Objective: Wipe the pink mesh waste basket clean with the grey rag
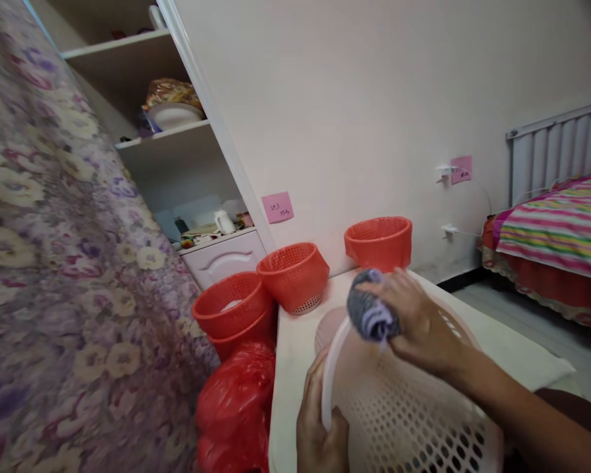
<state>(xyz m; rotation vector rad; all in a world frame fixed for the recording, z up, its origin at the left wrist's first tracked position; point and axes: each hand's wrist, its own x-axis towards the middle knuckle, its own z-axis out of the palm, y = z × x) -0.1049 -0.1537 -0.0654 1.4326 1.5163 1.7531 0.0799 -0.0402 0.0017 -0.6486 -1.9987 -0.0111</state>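
While the left hand [320,427] grips the rim of a pale pink perforated basket [404,420], fingers curled shut over its white edge, the right hand [418,325] is closed round a rolled grey-and-purple cloth [372,309], holding it just above the basket's rim, at the far side. Basket lies tilted on a white tabletop [290,368], opening twd the left, w/ the right forearm crossing over it. Three orange mesh baskets nearby: one [379,242] upright at the tabletop's far edge by the wall, one [294,274] tipped at the far left corner, one [234,310] lower down just left of the tabletop, stacked in another. Below that sits a red plastic bag [236,407], touching the tabletop's side. Flowered purple fabric [64,263] fills the left of view. Behind: shelves [177,138] w/ a bowl & small items, pink notes on the wall, a radiator, & a bed [556,230] w/ striped cover at far right.
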